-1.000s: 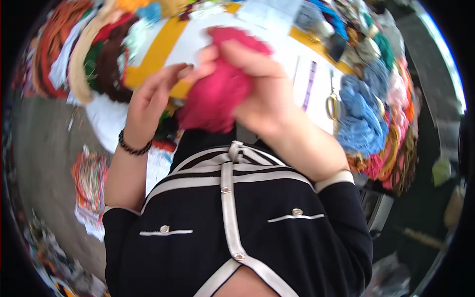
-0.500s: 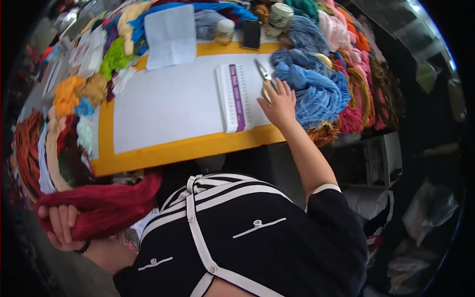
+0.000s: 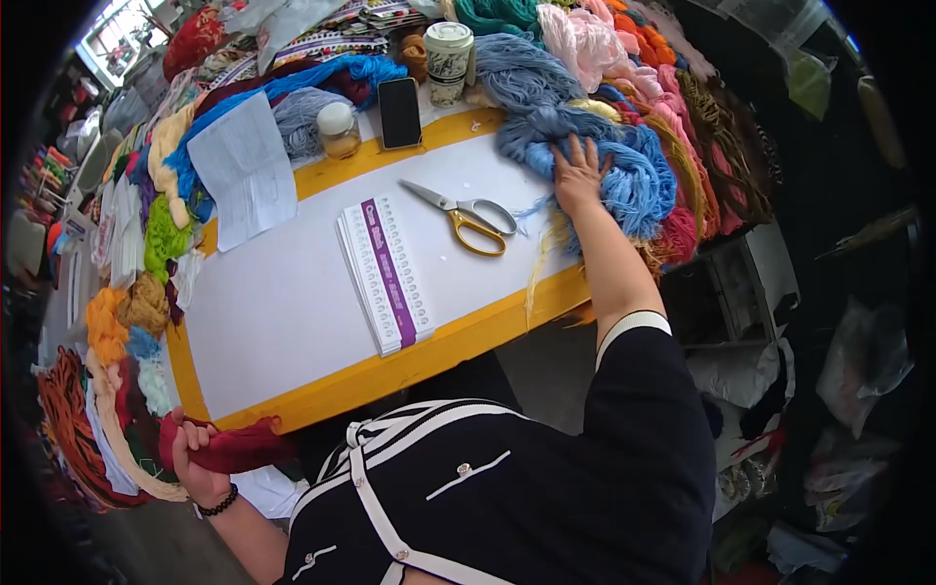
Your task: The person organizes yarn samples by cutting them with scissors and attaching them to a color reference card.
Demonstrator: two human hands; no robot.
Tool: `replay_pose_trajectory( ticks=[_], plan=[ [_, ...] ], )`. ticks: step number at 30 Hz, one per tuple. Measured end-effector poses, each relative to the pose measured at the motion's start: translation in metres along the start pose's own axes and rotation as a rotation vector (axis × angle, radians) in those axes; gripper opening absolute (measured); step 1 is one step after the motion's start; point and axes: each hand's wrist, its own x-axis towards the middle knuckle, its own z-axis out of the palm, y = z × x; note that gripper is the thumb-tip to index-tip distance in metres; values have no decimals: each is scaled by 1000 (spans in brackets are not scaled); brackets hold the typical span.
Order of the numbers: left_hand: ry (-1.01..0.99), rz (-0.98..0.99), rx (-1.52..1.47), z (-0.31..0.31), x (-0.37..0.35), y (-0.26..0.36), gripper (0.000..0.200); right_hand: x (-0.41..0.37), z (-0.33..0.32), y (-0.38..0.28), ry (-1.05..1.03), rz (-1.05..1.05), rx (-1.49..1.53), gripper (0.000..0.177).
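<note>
My left hand point(image 3: 198, 456) is wrapped round a hank of dark red thread point(image 3: 249, 446) off the table's near left corner. On the right, my right hand point(image 3: 582, 177) lies with spread fingers on a pile of blue thread hanks point(image 3: 639, 185). Scissors point(image 3: 458, 215) with one gold and one silver handle lie on the white board, left of that hand. Beside them is a stack of white cards with punched holes point(image 3: 356, 278), banded by a purple label point(image 3: 388, 273). Loose pale yellow strands point(image 3: 542, 263) trail over the table edge below my right hand.
A yellow-bordered table point(image 3: 322, 401) carries a phone point(image 3: 400, 114), a lidded jar point(image 3: 338, 132), a patterned cup point(image 3: 448, 64) and a creased paper sheet point(image 3: 244, 174). Many coloured thread hanks line its left, back and right edges. Plastic bags point(image 3: 858, 366) hang at the far right.
My right hand has moved from beside the scissors onto the blue thread. The red hank in my left hand has shifted and looks more gathered. The camera view has turned.
</note>
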Motion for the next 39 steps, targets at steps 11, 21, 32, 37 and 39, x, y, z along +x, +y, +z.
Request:
replay_pose_trajectory(
  ticks=[11, 21, 32, 37, 39],
  plan=[
    [337, -64, 117, 19, 34, -56, 21, -91, -89, -8, 444, -242, 362, 28],
    [319, -404, 235, 14, 74, -112, 12, -502, 135, -44, -409, 477, 979, 19],
    [326, -589, 206, -2, 77, -110, 17, -447, 195, -106, -672, 357, 904, 19],
    [416, -696, 109, 1, 80, -105, 16, -399, 189, -96, -786, 253, 814, 20],
    [424, -699, 119, 5, 81, -105, 16, -371, 192, -88, -796, 209, 775, 20]
  ],
)
